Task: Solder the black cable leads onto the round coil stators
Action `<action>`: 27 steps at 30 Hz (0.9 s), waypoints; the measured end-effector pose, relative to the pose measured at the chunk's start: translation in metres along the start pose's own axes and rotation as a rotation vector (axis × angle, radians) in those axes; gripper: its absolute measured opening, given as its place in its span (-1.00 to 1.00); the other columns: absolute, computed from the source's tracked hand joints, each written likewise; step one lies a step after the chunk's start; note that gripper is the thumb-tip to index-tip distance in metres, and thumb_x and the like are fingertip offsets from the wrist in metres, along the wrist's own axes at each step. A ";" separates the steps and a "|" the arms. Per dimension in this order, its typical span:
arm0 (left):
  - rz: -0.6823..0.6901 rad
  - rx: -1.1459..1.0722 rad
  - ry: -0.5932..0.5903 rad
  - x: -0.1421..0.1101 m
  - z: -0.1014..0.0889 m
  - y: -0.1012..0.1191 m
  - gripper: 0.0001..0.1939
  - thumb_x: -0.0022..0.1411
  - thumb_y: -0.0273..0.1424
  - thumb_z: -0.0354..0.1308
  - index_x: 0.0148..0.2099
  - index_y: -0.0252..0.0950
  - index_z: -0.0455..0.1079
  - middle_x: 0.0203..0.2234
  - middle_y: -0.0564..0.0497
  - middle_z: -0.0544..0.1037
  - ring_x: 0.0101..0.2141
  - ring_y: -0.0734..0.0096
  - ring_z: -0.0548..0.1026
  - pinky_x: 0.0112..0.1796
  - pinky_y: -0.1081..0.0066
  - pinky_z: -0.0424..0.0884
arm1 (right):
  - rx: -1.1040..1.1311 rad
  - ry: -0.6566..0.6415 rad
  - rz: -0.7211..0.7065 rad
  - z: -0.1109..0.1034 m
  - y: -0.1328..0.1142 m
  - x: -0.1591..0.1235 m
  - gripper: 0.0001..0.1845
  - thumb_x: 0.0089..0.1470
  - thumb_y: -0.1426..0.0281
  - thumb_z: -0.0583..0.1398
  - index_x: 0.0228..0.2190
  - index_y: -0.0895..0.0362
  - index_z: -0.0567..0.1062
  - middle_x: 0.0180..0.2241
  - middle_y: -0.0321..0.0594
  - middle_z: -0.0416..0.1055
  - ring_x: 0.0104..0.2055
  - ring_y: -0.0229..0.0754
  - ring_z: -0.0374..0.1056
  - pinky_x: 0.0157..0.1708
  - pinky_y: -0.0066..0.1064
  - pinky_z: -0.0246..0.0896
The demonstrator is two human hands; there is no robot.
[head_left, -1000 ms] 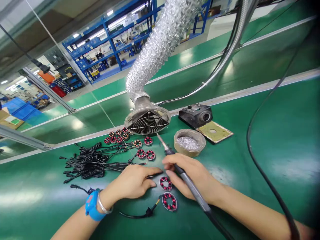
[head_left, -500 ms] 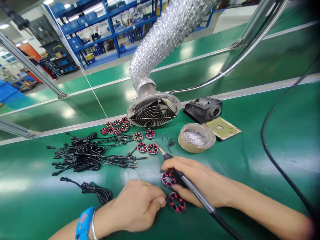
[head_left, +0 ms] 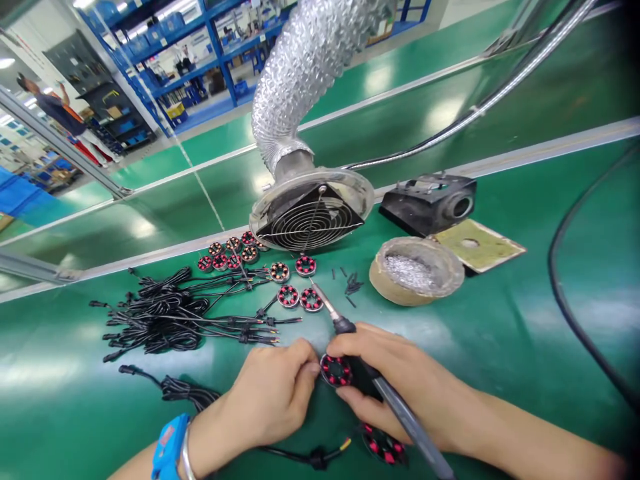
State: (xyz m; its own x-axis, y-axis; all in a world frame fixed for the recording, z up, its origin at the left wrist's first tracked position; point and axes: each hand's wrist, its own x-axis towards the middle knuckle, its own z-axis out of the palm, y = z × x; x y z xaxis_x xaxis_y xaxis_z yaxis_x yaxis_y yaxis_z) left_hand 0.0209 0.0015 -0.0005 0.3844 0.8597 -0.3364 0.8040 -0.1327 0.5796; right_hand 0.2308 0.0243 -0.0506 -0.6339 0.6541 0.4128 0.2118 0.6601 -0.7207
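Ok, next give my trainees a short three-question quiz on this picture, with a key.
1. Which hand holds the soldering iron?
2. True or false: the left hand is closer to the black cables than the right hand is.
3. Which is closest to the round tub: A) black cables, B) blue wristband, C) yellow pad?

Key: 1. The right hand. 2. True. 3. C.

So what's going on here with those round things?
Someone is doing bare-handed work at a green table. The right hand holds a black, pen-shaped soldering iron and curves around the right side of a red-and-black, silver-rimmed ring. The left hand is at that ring's left edge; I can't tell if it grips it. A heap of thin black cables lies farther left.
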 end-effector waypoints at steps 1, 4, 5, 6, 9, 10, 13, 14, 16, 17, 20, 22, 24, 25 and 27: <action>-0.016 -0.072 -0.004 0.002 -0.001 0.000 -0.82 0.34 -0.37 -0.08 -0.30 -0.24 0.29 -0.58 0.13 0.29 -0.54 0.45 0.25 -0.44 0.44 0.12 | 0.002 -0.004 0.003 0.000 0.001 0.000 -0.63 0.04 0.60 0.10 -0.10 0.07 0.28 -0.33 -0.27 0.37 -0.35 -0.18 0.26 -0.34 -0.38 0.22; -0.079 -0.388 0.018 0.006 -0.005 -0.001 -0.77 0.32 -0.31 -0.05 -0.37 -0.26 0.26 -0.60 0.16 0.19 -0.55 0.49 0.16 -0.49 0.48 0.09 | 0.015 -0.010 0.018 0.000 0.003 0.001 -0.62 0.04 0.60 0.10 -0.10 0.07 0.28 -0.34 -0.28 0.36 -0.35 -0.18 0.25 -0.34 -0.37 0.22; -0.099 -0.472 0.035 0.006 -0.006 -0.001 -0.75 0.32 -0.28 -0.05 -0.37 -0.27 0.27 -0.60 0.16 0.18 -0.55 0.50 0.14 -0.50 0.49 0.08 | 0.023 0.000 0.017 0.000 0.004 0.001 -0.62 0.03 0.60 0.10 -0.10 0.06 0.28 -0.35 -0.29 0.36 -0.36 -0.18 0.25 -0.35 -0.38 0.21; -0.116 -0.517 0.046 0.007 -0.007 0.000 -0.75 0.32 -0.26 -0.05 -0.36 -0.28 0.29 -0.60 0.16 0.17 -0.55 0.51 0.12 -0.51 0.50 0.07 | 0.031 0.020 0.014 0.000 0.004 0.002 -0.62 0.03 0.60 0.10 -0.11 0.06 0.28 -0.35 -0.29 0.36 -0.37 -0.19 0.25 -0.36 -0.39 0.21; -0.124 -0.375 0.026 0.005 -0.008 0.003 -0.85 0.25 -0.34 0.03 -0.24 -0.28 0.37 -0.64 0.21 0.10 -0.60 0.53 0.08 -0.55 0.48 0.00 | 0.060 0.093 -0.001 -0.001 0.004 0.002 -0.62 0.00 0.60 0.11 -0.13 0.05 0.27 -0.36 -0.30 0.38 -0.38 -0.20 0.27 -0.38 -0.41 0.22; -0.112 -0.284 0.015 0.003 -0.007 0.005 -0.87 0.21 -0.38 0.07 -0.19 -0.27 0.39 -0.67 0.23 0.07 -0.62 0.53 0.06 -0.55 0.47 -0.02 | 0.067 0.108 -0.005 -0.002 0.004 0.002 -0.62 0.00 0.59 0.11 -0.13 0.05 0.27 -0.34 -0.30 0.40 -0.38 -0.20 0.28 -0.38 -0.42 0.23; -0.065 -0.104 0.019 0.000 -0.005 0.009 -0.86 0.16 -0.41 0.15 -0.19 -0.24 0.41 -0.70 0.24 0.08 -0.63 0.53 0.08 -0.53 0.46 -0.02 | 0.076 0.128 -0.009 -0.003 0.003 0.003 -0.60 -0.01 0.58 0.12 -0.11 0.04 0.25 -0.32 -0.29 0.41 -0.36 -0.20 0.30 -0.37 -0.42 0.24; -0.055 -0.098 0.021 -0.001 -0.004 0.009 -0.90 0.18 -0.39 0.14 -0.23 -0.25 0.42 -0.69 0.23 0.11 -0.62 0.54 0.09 -0.52 0.46 0.00 | 0.074 0.130 -0.010 -0.003 0.003 0.003 -0.60 -0.01 0.58 0.12 -0.11 0.05 0.26 -0.33 -0.30 0.40 -0.37 -0.21 0.29 -0.38 -0.42 0.23; -0.063 -0.153 -0.007 -0.001 -0.003 0.008 -0.88 0.24 -0.35 0.11 -0.31 -0.26 0.43 -0.68 0.20 0.13 -0.60 0.54 0.09 -0.52 0.47 0.00 | 0.064 0.126 -0.014 -0.003 0.003 0.003 -0.61 -0.01 0.58 0.11 -0.11 0.06 0.26 -0.36 -0.31 0.37 -0.39 -0.21 0.26 -0.40 -0.43 0.21; -0.084 -0.214 -0.029 -0.001 -0.002 0.007 -0.83 0.26 -0.32 0.09 -0.34 -0.27 0.42 -0.68 0.20 0.12 -0.61 0.54 0.07 -0.53 0.47 -0.01 | 0.052 0.117 -0.016 -0.002 0.003 0.003 -0.62 0.00 0.58 0.11 -0.11 0.07 0.27 -0.37 -0.31 0.36 -0.39 -0.21 0.25 -0.40 -0.43 0.20; -0.211 -0.524 -0.072 0.003 -0.001 0.004 -0.66 0.23 -0.12 0.12 -0.41 -0.29 0.35 -0.70 0.21 0.07 -0.63 0.56 -0.01 -0.58 0.47 -0.10 | 0.012 0.099 -0.032 -0.002 0.002 0.003 -0.62 0.00 0.61 0.09 -0.12 0.08 0.28 -0.37 -0.30 0.35 -0.37 -0.20 0.23 -0.39 -0.43 0.19; -0.282 -0.734 -0.053 0.007 -0.001 0.003 -0.53 0.11 0.05 0.18 -0.45 -0.29 0.28 -0.69 0.22 0.07 -0.64 0.58 -0.03 -0.59 0.49 -0.12 | -0.005 0.102 -0.034 -0.001 0.002 0.004 -0.62 0.00 0.62 0.08 -0.13 0.08 0.29 -0.37 -0.30 0.35 -0.36 -0.20 0.24 -0.37 -0.42 0.20; -0.320 -0.854 -0.042 0.010 -0.003 0.004 -0.43 -0.02 0.15 0.23 -0.47 -0.28 0.24 -0.70 0.24 0.06 -0.64 0.61 -0.06 -0.60 0.50 -0.12 | -0.007 0.111 -0.031 -0.002 0.001 0.004 -0.63 0.00 0.62 0.09 -0.13 0.08 0.29 -0.37 -0.30 0.34 -0.37 -0.19 0.23 -0.37 -0.42 0.19; -0.323 -0.869 -0.048 0.011 -0.004 0.004 -0.41 -0.04 0.18 0.23 -0.47 -0.29 0.24 -0.69 0.24 0.06 -0.64 0.62 -0.06 -0.60 0.51 -0.12 | -0.009 0.114 -0.028 -0.002 0.001 0.005 -0.63 0.00 0.61 0.09 -0.13 0.08 0.29 -0.38 -0.29 0.34 -0.37 -0.19 0.23 -0.37 -0.42 0.19; -0.313 -0.833 -0.071 0.010 -0.004 0.006 -0.40 -0.02 0.18 0.22 -0.45 -0.30 0.26 -0.68 0.24 0.08 -0.63 0.62 -0.03 -0.59 0.52 -0.11 | -0.008 0.122 -0.038 -0.004 0.001 0.006 -0.64 0.01 0.61 0.09 -0.13 0.09 0.29 -0.38 -0.29 0.33 -0.37 -0.18 0.22 -0.38 -0.42 0.18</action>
State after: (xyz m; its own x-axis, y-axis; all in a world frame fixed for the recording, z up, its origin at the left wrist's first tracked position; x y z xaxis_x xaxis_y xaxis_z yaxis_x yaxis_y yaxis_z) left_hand 0.0281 0.0118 0.0030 0.2517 0.7602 -0.5989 0.2973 0.5281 0.7954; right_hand 0.2299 0.0302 -0.0469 -0.5465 0.6680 0.5051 0.1950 0.6881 -0.6990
